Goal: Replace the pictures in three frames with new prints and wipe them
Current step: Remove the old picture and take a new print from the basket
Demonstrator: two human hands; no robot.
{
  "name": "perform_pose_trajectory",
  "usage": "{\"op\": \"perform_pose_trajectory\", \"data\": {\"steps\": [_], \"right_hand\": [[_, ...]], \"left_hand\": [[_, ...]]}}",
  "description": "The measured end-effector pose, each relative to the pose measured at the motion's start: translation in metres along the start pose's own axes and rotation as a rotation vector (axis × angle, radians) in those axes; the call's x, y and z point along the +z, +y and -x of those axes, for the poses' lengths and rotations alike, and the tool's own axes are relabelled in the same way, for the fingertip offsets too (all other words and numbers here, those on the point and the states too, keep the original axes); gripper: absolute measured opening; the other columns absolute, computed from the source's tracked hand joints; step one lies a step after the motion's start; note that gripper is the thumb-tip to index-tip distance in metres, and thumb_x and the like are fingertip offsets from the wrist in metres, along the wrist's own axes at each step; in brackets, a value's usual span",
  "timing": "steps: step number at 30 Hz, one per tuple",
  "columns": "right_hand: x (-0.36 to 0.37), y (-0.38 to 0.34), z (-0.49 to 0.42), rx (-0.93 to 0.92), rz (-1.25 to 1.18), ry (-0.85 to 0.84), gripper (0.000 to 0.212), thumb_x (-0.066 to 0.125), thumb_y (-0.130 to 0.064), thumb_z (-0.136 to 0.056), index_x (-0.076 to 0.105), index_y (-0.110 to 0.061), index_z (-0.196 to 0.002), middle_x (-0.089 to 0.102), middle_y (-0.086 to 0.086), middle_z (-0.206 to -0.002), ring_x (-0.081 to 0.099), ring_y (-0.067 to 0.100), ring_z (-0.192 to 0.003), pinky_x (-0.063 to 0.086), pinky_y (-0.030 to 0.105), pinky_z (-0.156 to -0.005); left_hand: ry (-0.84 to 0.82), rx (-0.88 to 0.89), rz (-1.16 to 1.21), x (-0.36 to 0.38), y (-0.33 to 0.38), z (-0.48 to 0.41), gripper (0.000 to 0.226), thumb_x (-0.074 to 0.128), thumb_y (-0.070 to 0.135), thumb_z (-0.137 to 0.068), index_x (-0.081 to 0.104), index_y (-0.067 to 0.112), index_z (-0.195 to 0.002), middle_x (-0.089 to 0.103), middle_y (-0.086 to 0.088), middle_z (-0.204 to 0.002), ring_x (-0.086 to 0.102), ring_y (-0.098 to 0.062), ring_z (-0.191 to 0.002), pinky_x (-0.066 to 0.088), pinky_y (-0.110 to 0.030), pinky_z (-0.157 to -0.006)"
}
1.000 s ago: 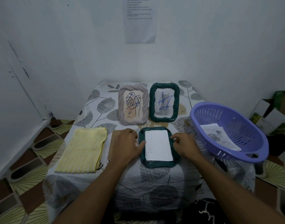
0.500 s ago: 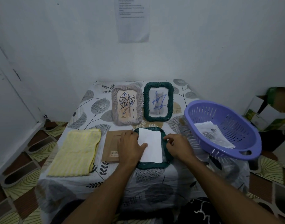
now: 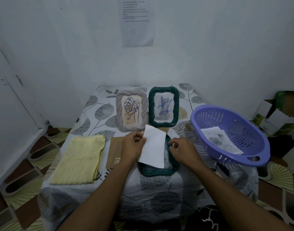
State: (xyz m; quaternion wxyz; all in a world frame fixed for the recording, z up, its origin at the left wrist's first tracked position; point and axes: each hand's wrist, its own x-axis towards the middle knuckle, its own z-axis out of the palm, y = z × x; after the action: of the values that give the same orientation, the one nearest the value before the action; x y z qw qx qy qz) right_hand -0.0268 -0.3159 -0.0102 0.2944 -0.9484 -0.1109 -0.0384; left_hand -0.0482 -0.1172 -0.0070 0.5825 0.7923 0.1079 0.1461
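Note:
A dark green frame (image 3: 172,170) lies face down at the table's near middle. My left hand (image 3: 133,147) pinches the left edge of a white print (image 3: 153,147), lifted and tilted above that frame. My right hand (image 3: 181,150) rests on the frame's right rim with curled fingers. Behind stand a grey frame (image 3: 131,112) and a second green frame (image 3: 163,108), both with scribbled pictures. A brown backing board (image 3: 114,152) lies left of the open frame. A yellow cloth (image 3: 81,159) lies at the left.
A purple basket (image 3: 242,157) at the table's right edge holds new prints (image 3: 221,141). The patterned tablecloth (image 3: 96,110) covers a small table against the wall. Cardboard boxes (image 3: 276,117) stand on the floor at the right.
The white print lay flat in the green frame; my left hand has lifted it up and tilted it leftward. The brown backing board came into view.

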Motion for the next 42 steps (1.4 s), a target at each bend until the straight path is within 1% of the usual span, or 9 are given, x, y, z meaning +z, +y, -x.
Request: {"op": "perform_pose_trajectory", "data": {"steps": [4,7,12,16,21,30,37,40,42], "right_hand": [[-0.027,-0.019,0.001,-0.165,0.096,0.112,0.025,0.055,-0.014,-0.089,0.068,-0.017,-0.111,0.062,0.006,-0.104,0.058,0.023,-0.092,0.052,0.038,-0.079],[-0.057,-0.024,-0.002,-0.271,0.231,0.249,0.025,0.056,-0.015,-0.088,0.066,-0.018,-0.111,0.062,0.002,-0.105,0.056,0.022,-0.096,0.053,0.039,-0.073],[-0.099,0.004,-0.002,-0.019,0.420,0.128,0.053,0.058,-0.030,-0.088,0.047,-0.016,-0.137,0.056,0.012,-0.129,0.048,0.034,-0.118,0.046,0.043,-0.090],[-0.109,0.026,0.004,0.137,0.209,-0.057,0.045,0.060,-0.036,-0.090,0.055,-0.014,-0.128,0.069,0.011,-0.109,0.063,0.028,-0.097,0.053,0.044,-0.085],[-0.125,0.031,-0.003,0.065,0.202,0.069,0.025,0.056,-0.025,-0.089,0.068,-0.002,-0.092,0.070,0.016,-0.084,0.064,0.030,-0.079,0.052,0.041,-0.072],[-0.126,0.031,-0.002,0.034,0.094,0.071,0.027,0.060,-0.025,-0.089,0.070,-0.005,-0.103,0.072,0.014,-0.087,0.066,0.028,-0.079,0.055,0.042,-0.075],[-0.109,0.031,0.001,0.029,0.081,0.015,0.033,0.062,-0.032,-0.089,0.068,-0.011,-0.114,0.074,0.011,-0.095,0.066,0.025,-0.084,0.055,0.040,-0.079],[-0.106,0.033,0.003,0.047,0.072,-0.010,0.041,0.064,-0.040,-0.088,0.065,-0.016,-0.121,0.073,0.008,-0.103,0.065,0.021,-0.088,0.052,0.033,-0.082],[-0.108,0.034,0.000,0.050,0.057,-0.017,0.038,0.060,-0.044,-0.090,0.068,-0.018,-0.117,0.073,0.005,-0.101,0.063,0.016,-0.080,0.051,0.031,-0.079]], "left_hand": [[-0.052,-0.115,0.205,0.000,0.006,-0.003,0.009,0.069,0.009,-0.084,0.061,0.009,-0.080,0.073,-0.012,-0.082,0.069,-0.030,-0.082,0.056,-0.043,-0.073],[-0.072,-0.173,0.297,0.007,0.016,-0.002,0.010,0.067,0.004,-0.086,0.060,0.009,-0.080,0.072,-0.012,-0.080,0.067,-0.024,-0.074,0.057,-0.037,-0.067],[-0.153,-0.231,0.352,0.035,0.036,0.006,0.004,0.059,-0.001,-0.090,0.062,-0.001,-0.092,0.070,-0.012,-0.084,0.067,-0.024,-0.075,0.060,-0.035,-0.067],[-0.175,-0.259,0.324,0.065,0.038,0.008,0.007,0.057,-0.004,-0.090,0.062,-0.001,-0.089,0.070,-0.021,-0.094,0.069,-0.032,-0.087,0.060,-0.040,-0.072],[-0.195,-0.307,0.252,0.101,0.044,0.004,0.010,0.059,-0.004,-0.088,0.063,0.002,-0.082,0.069,-0.017,-0.093,0.069,-0.030,-0.086,0.061,-0.040,-0.068],[-0.265,-0.329,0.115,0.147,0.046,0.009,0.022,0.058,-0.011,-0.083,0.058,0.002,-0.065,0.063,-0.014,-0.070,0.064,-0.027,-0.067,0.059,-0.054,-0.062],[-0.301,-0.352,0.106,0.153,0.048,0.007,0.026,0.053,-0.011,-0.086,0.052,0.002,-0.063,0.053,-0.013,-0.061,0.056,-0.023,-0.051,0.054,-0.032,-0.048],[-0.301,-0.228,0.000,0.148,0.044,-0.004,0.033,0.050,-0.002,-0.086,0.051,0.005,-0.054,0.055,-0.017,-0.058,0.057,-0.028,-0.051,0.055,-0.043,-0.054],[-0.277,-0.116,-0.114,0.143,0.047,-0.012,0.026,0.050,0.011,-0.089,0.062,0.004,-0.067,0.065,-0.019,-0.071,0.064,-0.033,-0.067,0.058,-0.051,-0.068]]}}
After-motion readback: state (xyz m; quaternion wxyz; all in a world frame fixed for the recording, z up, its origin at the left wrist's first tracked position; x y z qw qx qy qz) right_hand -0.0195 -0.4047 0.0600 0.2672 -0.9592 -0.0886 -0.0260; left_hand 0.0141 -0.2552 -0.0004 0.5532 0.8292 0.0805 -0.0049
